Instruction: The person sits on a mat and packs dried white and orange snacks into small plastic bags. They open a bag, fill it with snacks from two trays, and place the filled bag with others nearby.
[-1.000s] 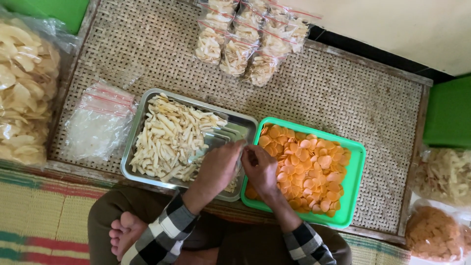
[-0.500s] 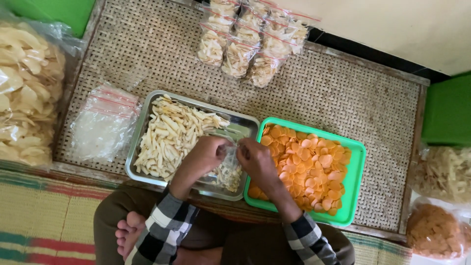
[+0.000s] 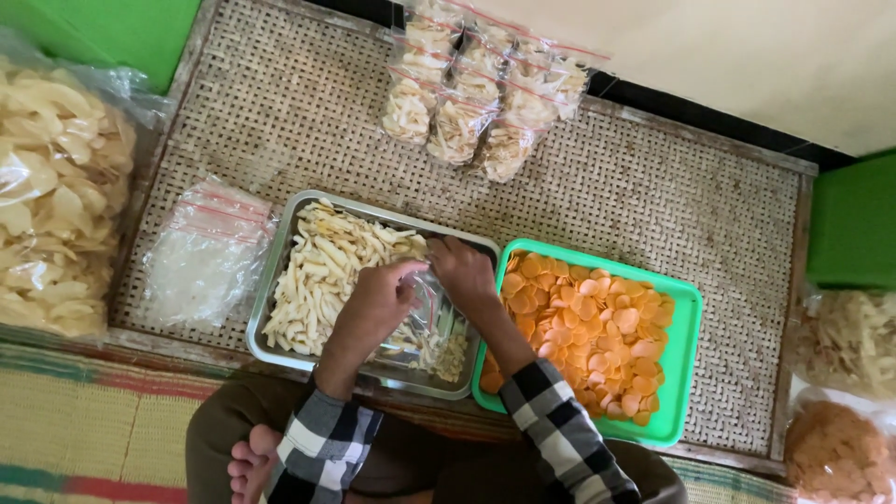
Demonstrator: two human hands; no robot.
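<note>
Both hands over metal tray (image 3: 280, 271) of pale sticks (image 3: 322, 271). Left hand (image 3: 373, 308) and right hand (image 3: 464, 273) pinch a clear bag (image 3: 429, 313) between them, bag's long axis running toward the person. Sticks lie just left of left fingers; left hand nearer. Green tray (image 3: 686, 303) w/ orange chips right.

One camera only, worn on the person's head, facing almost straight down from above the lap. It sits fairly high, so the whole woven tabletop (image 3: 597, 187) fits in view. The wearer's checked sleeves enter from six o'clock, with a bare foot (image 3: 250, 467) at about seven. The metal tray (image 3: 271, 280) and green tray (image 3: 686, 308) lie near the centre, just below the lens. The far table edge and a pale wall run toward twelve to one o'clock. No second view shares the scene.
</note>
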